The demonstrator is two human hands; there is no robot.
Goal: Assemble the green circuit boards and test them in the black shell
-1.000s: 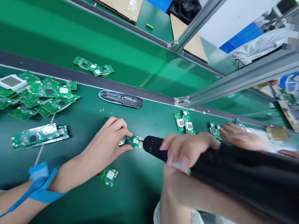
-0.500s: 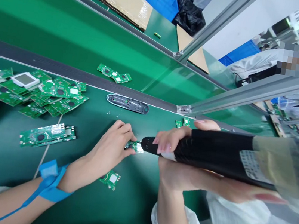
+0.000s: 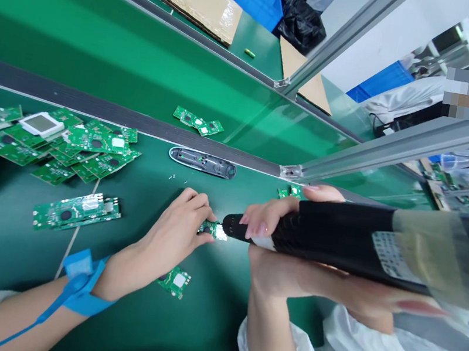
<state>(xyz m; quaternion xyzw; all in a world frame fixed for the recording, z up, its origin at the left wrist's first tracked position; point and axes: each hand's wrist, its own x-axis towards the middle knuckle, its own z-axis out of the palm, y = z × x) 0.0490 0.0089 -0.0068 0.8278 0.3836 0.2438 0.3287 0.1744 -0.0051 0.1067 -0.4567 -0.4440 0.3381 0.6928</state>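
My left hand [image 3: 185,221] presses a small green circuit board [image 3: 219,231] to the bench, thumb and fingertips closed around it and hiding part of it. My right hand [image 3: 270,214] grips a black electric screwdriver [image 3: 341,234] wrapped in clear yellowish tape near its large end. Its narrow nose points at the board beside my left fingertips; the exact contact is hard to see. Below my left wrist lies another circuit board [image 3: 175,282]. A dark, elongated plastic shell [image 3: 203,163] rests behind my hands, with a few tiny pale bits [image 3: 172,177] in front of it.
Many circuit boards [image 3: 88,146] are heaped at left, topped by a white-framed display [image 3: 41,124]. Stacked boards [image 3: 77,211] lie nearer. Two joined boards [image 3: 198,122] sit on the green belt [image 3: 142,84] behind a dark rail. A metal frame [image 3: 339,44] rises at right. A blue strap circles my left wrist.
The joined boards on the belt have shifted right, and another board edge has appeared at the far left. Both hands and the screwdriver keep nearly the same position.
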